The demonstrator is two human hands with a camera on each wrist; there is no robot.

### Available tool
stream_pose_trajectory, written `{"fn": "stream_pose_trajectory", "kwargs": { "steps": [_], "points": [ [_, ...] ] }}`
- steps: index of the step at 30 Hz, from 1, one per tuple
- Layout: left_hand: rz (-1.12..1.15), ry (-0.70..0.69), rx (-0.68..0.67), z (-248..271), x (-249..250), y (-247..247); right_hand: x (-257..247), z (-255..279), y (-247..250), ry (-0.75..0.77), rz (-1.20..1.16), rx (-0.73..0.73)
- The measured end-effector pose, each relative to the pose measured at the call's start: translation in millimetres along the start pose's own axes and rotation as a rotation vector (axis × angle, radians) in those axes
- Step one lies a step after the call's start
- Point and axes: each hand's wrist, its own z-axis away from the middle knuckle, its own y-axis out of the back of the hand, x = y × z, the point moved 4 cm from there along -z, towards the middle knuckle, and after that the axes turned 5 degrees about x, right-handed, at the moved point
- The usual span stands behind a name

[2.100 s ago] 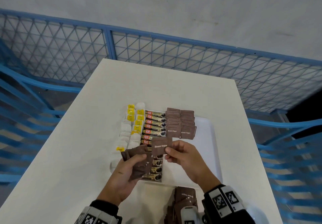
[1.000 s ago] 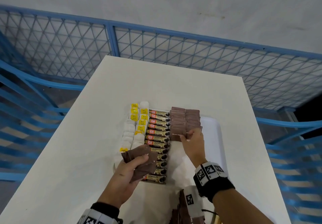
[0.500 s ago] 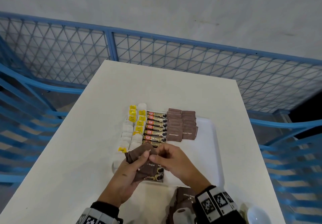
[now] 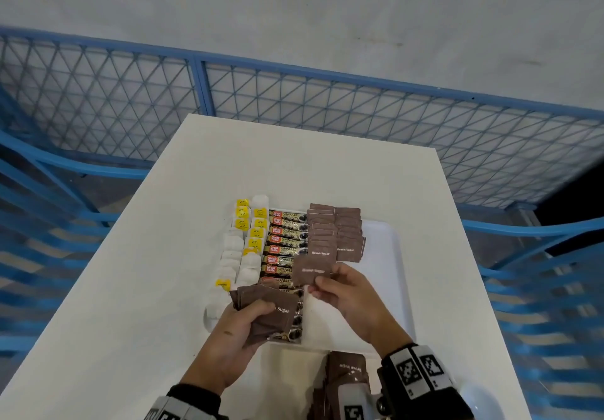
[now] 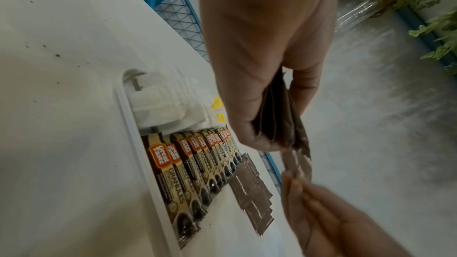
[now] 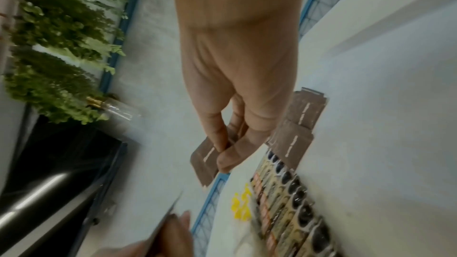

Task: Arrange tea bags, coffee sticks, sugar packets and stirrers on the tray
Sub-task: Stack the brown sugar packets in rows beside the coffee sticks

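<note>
A white table (image 4: pixel 202 256) carries a white tray (image 4: pixel 389 276). On it, coffee sticks (image 4: pixel 286 246) labelled "Great Taste Granules" lie crosswise, long axes left-right, between tea bags (image 4: pixel 248 243) and "Brown Sugar" packets (image 4: pixel 336 236). The left hand (image 4: pixel 235 331) grips a packet stack (image 4: pixel 271 308); the right hand's (image 4: pixel 346 298) fingers pinch one sugar packet (image 4: pixel 312 271), label upright, above the tray.

Both hands raised, left hand (image 4: pixel 240 328) and right hand (image 4: pixel 351 298) fingers pinching.
</note>
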Motion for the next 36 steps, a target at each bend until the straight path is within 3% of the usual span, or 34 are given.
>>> {"fn": "stream_pose_trajectory", "kwargs": {
  "steps": [2,9,18,28,30,32,36],
  "points": [
    [0.014,0.002,0.000,-3,0,2,1,-11,19,-0.002,-0.059,0.115],
    [-0.009,-0.016,0.017,-4,3,1,6,-55,86,0.044,0.104,0.472],
    [-0.022,-0.029,0.026,-4,5,-1,5,-75,96,0.103,0.556,0.653],
    [-0.002,-0.043,0.029,-4,6,-4,3,-73,85,0.181,0.725,0.688],
    [-0.004,-0.045,0.027,-3,6,-4,-3,-65,72,0.219,0.693,0.655],
    [-0.008,-0.052,0.022,-2,7,-5,-10,-52,51,0.210,0.713,0.527],
    [-0.024,-0.069,0.019,0,8,-7,-6,-8,-6,0.053,0.705,-0.080]
  ]
}}
